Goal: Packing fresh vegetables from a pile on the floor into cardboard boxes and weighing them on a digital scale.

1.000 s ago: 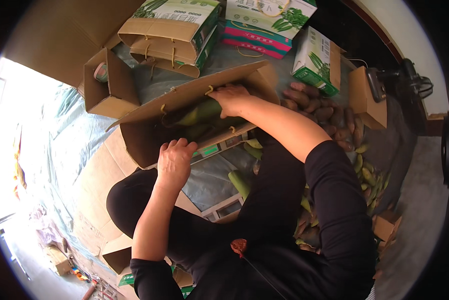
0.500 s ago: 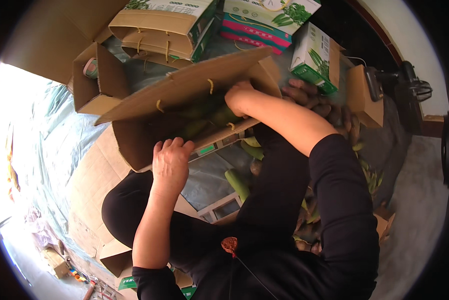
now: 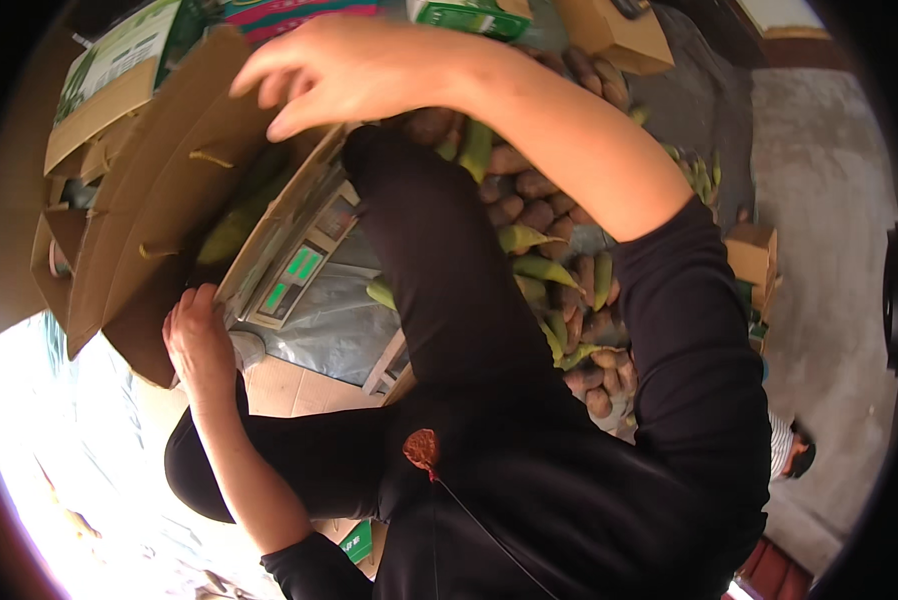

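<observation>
A tall cardboard gift box (image 3: 154,190) with yellow cord handles stands open at the left. Long green vegetables (image 3: 231,228) lie inside, partly in shadow. My left hand (image 3: 201,335) has its fingers curled over the box's near edge. Above the box's far end is my right hand (image 3: 339,75), fingers apart and bent, with nothing visible in it. A scale with lit green displays (image 3: 294,275) sits against the box's near side, partly hidden by it.
Brown tubers (image 3: 534,215) and long green vegetables (image 3: 544,270) cover the floor beyond my bent leg. Printed cartons (image 3: 119,75) stand behind the box. A small brown carton (image 3: 614,35) is at the far right. Another person (image 3: 794,450) shows at the right edge.
My right hand has come up out of the box, its fingers now spread above it. My left hand stays on the box's edge. The view has swung to the right.
</observation>
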Available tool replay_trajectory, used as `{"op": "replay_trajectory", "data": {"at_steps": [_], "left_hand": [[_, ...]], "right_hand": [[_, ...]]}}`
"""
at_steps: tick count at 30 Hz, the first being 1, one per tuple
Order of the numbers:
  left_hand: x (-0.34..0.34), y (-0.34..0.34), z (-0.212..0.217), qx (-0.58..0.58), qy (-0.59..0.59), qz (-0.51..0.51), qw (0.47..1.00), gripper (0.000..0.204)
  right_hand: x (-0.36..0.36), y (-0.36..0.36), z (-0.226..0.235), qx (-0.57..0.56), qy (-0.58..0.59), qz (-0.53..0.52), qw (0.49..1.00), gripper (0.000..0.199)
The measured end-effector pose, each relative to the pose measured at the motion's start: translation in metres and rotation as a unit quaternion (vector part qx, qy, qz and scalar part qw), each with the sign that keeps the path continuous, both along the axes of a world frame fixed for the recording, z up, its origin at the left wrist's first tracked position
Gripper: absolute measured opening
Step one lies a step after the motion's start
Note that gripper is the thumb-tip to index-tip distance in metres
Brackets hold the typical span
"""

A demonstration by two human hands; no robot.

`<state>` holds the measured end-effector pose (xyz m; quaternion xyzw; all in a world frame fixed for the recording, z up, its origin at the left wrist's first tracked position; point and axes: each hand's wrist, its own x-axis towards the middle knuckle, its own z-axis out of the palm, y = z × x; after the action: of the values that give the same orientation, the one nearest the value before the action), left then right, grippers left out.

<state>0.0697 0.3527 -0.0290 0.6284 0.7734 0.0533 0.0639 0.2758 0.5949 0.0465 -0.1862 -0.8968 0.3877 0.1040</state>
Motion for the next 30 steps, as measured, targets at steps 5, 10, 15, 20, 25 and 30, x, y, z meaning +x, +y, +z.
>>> {"op": "replay_trajectory", "data": {"at_steps": [5, 10, 15, 20, 25, 30], "left_hand": [[0.004, 0.003, -0.005, -0.006, 0.030, -0.030, 0.999, 0.015], [-0.007, 0.001, -0.013, -0.023, 0.017, -0.011, 1.000, 0.019], [-0.008, -0.003, -0.011, -0.031, 0.005, -0.005, 0.999, 0.016], [-0.006, 0.004, -0.018, 0.004, -0.026, -0.032, 0.999, 0.017], [-0.022, -0.005, -0.027, 0.042, 0.007, -0.031, 0.999, 0.020], [-0.017, -0.003, -0.022, 0.017, -0.019, -0.020, 0.999, 0.021]], "right_hand": [[0.168, 0.006, -0.019, -0.006, -0.075, -0.207, 0.976, 0.041], [0.327, -0.047, -0.106, -0.097, -0.146, -0.429, 0.886, 0.042], [0.456, -0.154, -0.230, -0.158, -0.189, -0.544, 0.802, 0.028], [0.524, -0.259, -0.299, -0.258, -0.304, -0.611, 0.684, 0.025], [0.493, -0.288, -0.322, -0.197, -0.295, -0.634, 0.687, 0.033], [0.467, -0.264, -0.320, -0.192, -0.477, -0.551, 0.657, 0.034]]}}
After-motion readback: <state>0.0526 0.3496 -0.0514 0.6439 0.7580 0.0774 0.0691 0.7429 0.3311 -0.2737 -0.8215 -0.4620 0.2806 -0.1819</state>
